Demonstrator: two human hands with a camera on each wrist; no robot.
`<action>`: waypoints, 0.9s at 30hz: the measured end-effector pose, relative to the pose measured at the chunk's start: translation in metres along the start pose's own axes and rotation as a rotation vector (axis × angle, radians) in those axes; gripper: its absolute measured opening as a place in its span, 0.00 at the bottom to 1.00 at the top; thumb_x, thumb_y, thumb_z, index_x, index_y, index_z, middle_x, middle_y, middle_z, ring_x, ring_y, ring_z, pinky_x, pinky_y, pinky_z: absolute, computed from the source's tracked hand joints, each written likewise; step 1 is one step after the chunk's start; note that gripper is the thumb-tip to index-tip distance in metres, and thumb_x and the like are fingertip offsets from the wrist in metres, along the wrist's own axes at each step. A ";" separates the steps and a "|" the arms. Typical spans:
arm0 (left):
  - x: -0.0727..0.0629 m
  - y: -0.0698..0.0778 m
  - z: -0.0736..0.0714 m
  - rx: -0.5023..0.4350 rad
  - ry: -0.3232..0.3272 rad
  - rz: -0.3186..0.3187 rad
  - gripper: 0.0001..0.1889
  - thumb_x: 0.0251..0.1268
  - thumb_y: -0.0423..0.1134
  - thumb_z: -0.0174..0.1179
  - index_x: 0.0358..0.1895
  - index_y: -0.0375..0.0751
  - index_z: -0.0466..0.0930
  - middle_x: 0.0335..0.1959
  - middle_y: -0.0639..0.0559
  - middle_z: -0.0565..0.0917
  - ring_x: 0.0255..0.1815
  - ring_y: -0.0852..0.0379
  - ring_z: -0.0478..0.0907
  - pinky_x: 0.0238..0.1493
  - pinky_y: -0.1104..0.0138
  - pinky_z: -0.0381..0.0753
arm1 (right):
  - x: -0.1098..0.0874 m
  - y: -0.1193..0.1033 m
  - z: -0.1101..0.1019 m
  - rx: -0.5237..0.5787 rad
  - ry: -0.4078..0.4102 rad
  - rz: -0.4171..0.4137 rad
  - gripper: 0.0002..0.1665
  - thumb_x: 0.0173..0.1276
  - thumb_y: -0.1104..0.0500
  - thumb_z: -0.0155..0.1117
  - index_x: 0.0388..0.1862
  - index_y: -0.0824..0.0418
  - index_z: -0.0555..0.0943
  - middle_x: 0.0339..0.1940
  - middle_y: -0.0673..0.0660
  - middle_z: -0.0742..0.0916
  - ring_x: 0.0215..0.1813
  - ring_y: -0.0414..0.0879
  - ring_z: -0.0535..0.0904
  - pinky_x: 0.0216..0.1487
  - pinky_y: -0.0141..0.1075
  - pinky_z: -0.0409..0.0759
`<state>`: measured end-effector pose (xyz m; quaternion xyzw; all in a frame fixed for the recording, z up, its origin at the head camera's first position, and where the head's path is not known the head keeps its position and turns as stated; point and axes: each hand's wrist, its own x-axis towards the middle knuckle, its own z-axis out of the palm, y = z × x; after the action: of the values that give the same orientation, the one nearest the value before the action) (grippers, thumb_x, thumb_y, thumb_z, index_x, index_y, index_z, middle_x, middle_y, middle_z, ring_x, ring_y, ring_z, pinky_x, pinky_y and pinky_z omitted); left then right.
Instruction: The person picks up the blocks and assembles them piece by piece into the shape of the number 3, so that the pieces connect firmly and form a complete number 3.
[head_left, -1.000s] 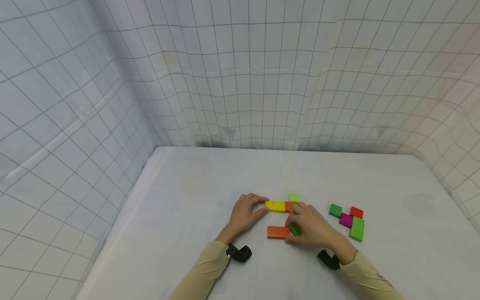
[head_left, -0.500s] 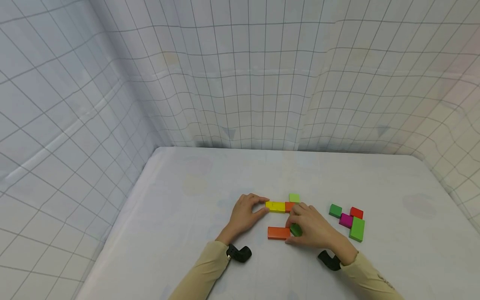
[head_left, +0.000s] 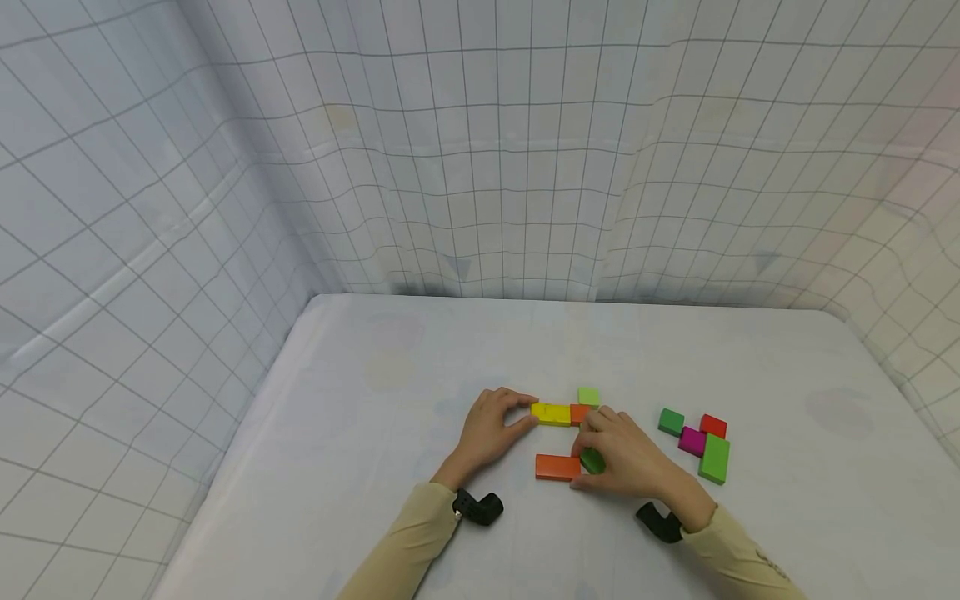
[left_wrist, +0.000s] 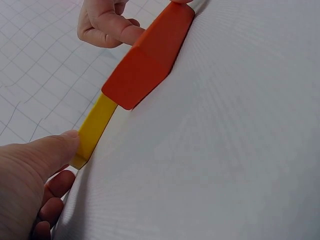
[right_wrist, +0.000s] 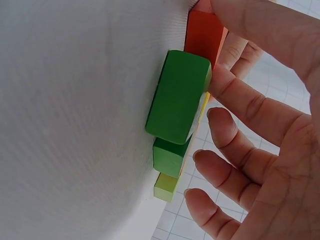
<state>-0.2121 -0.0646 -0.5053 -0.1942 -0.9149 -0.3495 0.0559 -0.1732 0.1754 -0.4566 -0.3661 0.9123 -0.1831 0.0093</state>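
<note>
My left hand (head_left: 489, 429) pinches the left end of a yellow block (head_left: 553, 414) between thumb and fingers. An orange block (head_left: 580, 414) adjoins its right end, and a light green block (head_left: 588, 396) sits just behind that. Nearer me lies a longer orange block (head_left: 557, 467); the thumb and index finger of my right hand (head_left: 618, 454) pinch its right end. Beneath that hand is a green block (right_wrist: 177, 97), against the orange one. In the right wrist view, another green block (right_wrist: 170, 156) stands beyond it, its top mostly hidden from the head view by my hand.
To the right lies a loose group of blocks: a dark green one (head_left: 671, 422), a magenta one (head_left: 693, 441), a red one (head_left: 713, 426) and a longer green one (head_left: 714, 458). A white cloth covers the table (head_left: 375, 375); gridded curtains (head_left: 510, 167) hang behind and at both sides.
The longer orange block and the fingers of my right hand have shifted very slightly toward me and to the right. My left hand and the yellow block stay put.
</note>
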 end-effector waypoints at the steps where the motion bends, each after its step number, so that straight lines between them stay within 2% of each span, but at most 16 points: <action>1: 0.000 0.000 0.000 0.001 0.001 0.000 0.16 0.63 0.50 0.62 0.52 0.53 0.83 0.46 0.58 0.80 0.45 0.58 0.70 0.47 0.63 0.69 | 0.000 0.000 0.000 -0.001 0.001 -0.001 0.18 0.49 0.42 0.76 0.32 0.49 0.82 0.34 0.44 0.72 0.41 0.41 0.64 0.40 0.40 0.65; 12: 0.000 0.000 -0.001 0.002 0.003 0.012 0.16 0.63 0.50 0.62 0.52 0.52 0.83 0.46 0.58 0.80 0.45 0.57 0.70 0.48 0.62 0.69 | 0.000 0.002 0.001 -0.003 0.011 -0.007 0.18 0.50 0.40 0.75 0.32 0.49 0.83 0.35 0.43 0.72 0.41 0.41 0.64 0.38 0.38 0.64; 16: 0.000 0.000 -0.001 0.006 0.003 0.014 0.16 0.63 0.50 0.62 0.52 0.52 0.83 0.46 0.58 0.80 0.45 0.57 0.70 0.48 0.62 0.69 | -0.002 0.004 0.001 0.001 0.045 -0.008 0.19 0.49 0.38 0.75 0.33 0.48 0.83 0.33 0.43 0.73 0.39 0.40 0.64 0.37 0.37 0.64; 20: 0.000 0.001 -0.001 0.009 0.004 0.026 0.16 0.63 0.50 0.62 0.52 0.52 0.82 0.46 0.57 0.80 0.46 0.57 0.70 0.48 0.62 0.69 | -0.006 0.010 -0.002 0.035 0.148 0.025 0.15 0.51 0.42 0.75 0.33 0.46 0.84 0.31 0.41 0.75 0.37 0.39 0.66 0.37 0.35 0.67; 23: 0.001 0.001 -0.002 0.009 0.001 0.030 0.16 0.63 0.50 0.62 0.53 0.51 0.82 0.46 0.57 0.80 0.46 0.57 0.70 0.49 0.62 0.69 | -0.013 0.017 -0.007 0.058 0.269 0.053 0.09 0.54 0.50 0.75 0.32 0.46 0.84 0.28 0.38 0.74 0.35 0.39 0.69 0.35 0.34 0.70; 27: 0.000 0.001 -0.002 0.010 -0.003 0.029 0.16 0.63 0.49 0.62 0.53 0.51 0.82 0.46 0.57 0.80 0.47 0.57 0.71 0.49 0.62 0.69 | -0.025 0.028 -0.017 0.045 0.398 0.123 0.07 0.56 0.59 0.73 0.33 0.51 0.83 0.25 0.38 0.73 0.32 0.41 0.70 0.30 0.33 0.71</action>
<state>-0.2120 -0.0648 -0.5030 -0.2076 -0.9138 -0.3438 0.0607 -0.1759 0.2165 -0.4529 -0.2657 0.9125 -0.2715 -0.1518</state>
